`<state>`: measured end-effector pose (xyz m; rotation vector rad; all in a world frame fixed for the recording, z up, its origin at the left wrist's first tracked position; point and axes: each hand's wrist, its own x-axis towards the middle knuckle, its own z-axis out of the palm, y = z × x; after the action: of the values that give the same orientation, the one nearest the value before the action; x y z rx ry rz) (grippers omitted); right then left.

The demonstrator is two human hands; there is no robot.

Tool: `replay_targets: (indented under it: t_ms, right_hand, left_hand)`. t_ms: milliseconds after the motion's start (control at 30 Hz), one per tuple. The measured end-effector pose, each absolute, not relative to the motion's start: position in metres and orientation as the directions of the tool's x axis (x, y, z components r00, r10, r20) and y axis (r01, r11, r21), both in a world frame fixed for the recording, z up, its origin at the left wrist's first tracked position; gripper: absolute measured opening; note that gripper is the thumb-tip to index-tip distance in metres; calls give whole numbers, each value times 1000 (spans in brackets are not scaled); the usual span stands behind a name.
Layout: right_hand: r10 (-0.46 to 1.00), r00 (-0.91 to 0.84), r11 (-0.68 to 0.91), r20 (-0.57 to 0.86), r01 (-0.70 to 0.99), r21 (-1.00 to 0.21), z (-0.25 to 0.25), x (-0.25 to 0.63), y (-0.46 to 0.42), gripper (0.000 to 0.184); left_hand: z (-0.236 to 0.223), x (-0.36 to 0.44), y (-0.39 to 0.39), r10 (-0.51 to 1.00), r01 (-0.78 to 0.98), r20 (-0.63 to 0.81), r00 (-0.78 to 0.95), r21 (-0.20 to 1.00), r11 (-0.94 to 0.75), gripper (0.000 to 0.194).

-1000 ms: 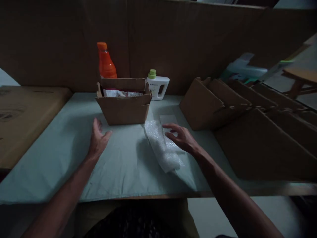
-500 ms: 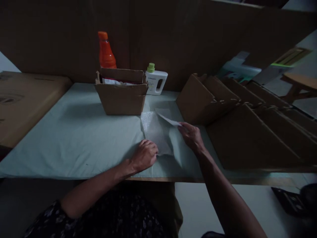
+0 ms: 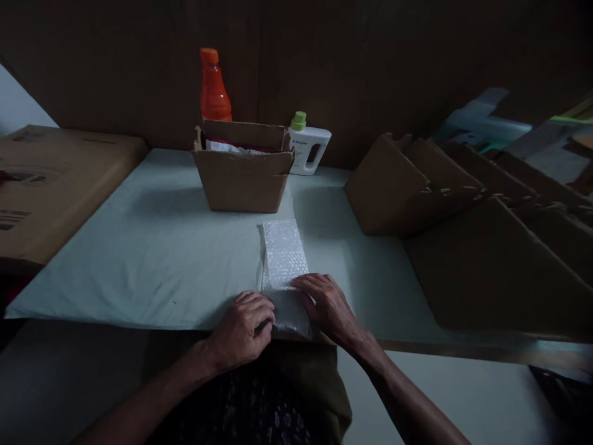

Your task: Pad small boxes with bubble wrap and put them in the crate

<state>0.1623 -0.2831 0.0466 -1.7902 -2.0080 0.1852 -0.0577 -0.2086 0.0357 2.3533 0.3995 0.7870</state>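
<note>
A sheet of bubble wrap [image 3: 285, 250] lies folded over on the pale green cloth, close to the table's front edge. Its upper layer is narrow and whitish; a more see-through layer shows below, near me. My left hand [image 3: 248, 322] is closed at the sheet's lower left edge, its curled fingers and thumb gripping there. My right hand [image 3: 324, 303] rests on the right side of the wrap, fingers stretched out over the fold and pressing it flat. Part of the lower right of the sheet is hidden beneath this hand.
Behind the wrap stands an open cardboard box [image 3: 248, 182] with packets inside. An orange bottle [image 3: 215, 93] and a white jug with a green cap [image 3: 308, 148] are behind it. Divided cardboard bins [image 3: 491, 266] line the right; a large flat carton [image 3: 60, 185] lies left.
My right hand has brought the lifted flap down onto the sheet and now lies on it. The wrap and both hands are nearer the front edge. The view has shifted slightly.
</note>
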Motion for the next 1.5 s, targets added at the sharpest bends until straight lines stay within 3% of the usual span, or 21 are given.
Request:
replay_targets:
  t_ms: [233, 433, 667, 833, 933, 1067, 1167, 1333, 1400, 1500]
  right_hand:
    - [987, -66, 94, 149, 977, -193, 54, 133, -282, 16]
    - [984, -111, 148, 141, 946, -287, 54, 128, -279, 19]
    - [916, 1, 150, 400, 927, -345, 64, 134, -275, 19]
    - [976, -145, 193, 161, 918, -348, 58, 127, -277, 13]
    - [980, -156, 192, 121, 896, -400, 52, 127, -280, 9]
    - [975, -192, 220, 109, 810, -544, 53, 139, -286, 20]
    - [982, -177, 173, 61, 731, -660, 61, 150, -294, 30]
    - [989, -147, 77, -20, 626, -776, 64, 159, -307, 63]
    - [998, -37, 64, 53, 683, -727, 59, 157, -309, 67]
    - [923, 171, 47, 344, 839, -543, 55, 149, -309, 51]
  left_hand:
    - [31, -52, -224, 443, 91, 433, 785, 626, -775, 13]
    - [32, -58, -222, 444, 93, 421, 791, 635, -767, 12]
    - [33, -63, -222, 437, 78, 373, 818, 682, -727, 13]
    - [31, -66, -223, 457, 78, 406, 791, 674, -735, 12]
    - [31, -68, -223, 463, 63, 428, 776, 679, -732, 11]
    - [39, -71, -226, 504, 59, 463, 729, 691, -721, 11]
    - [47, -72, -227, 579, 161, 483, 656, 660, -734, 11]
    - [47, -59, -209, 675, 282, 403, 618, 688, -669, 14]
    - [43, -49, -196, 724, 369, 271, 634, 716, -592, 15]
    - [39, -33, -179, 764, 523, 91, 639, 677, -518, 14]
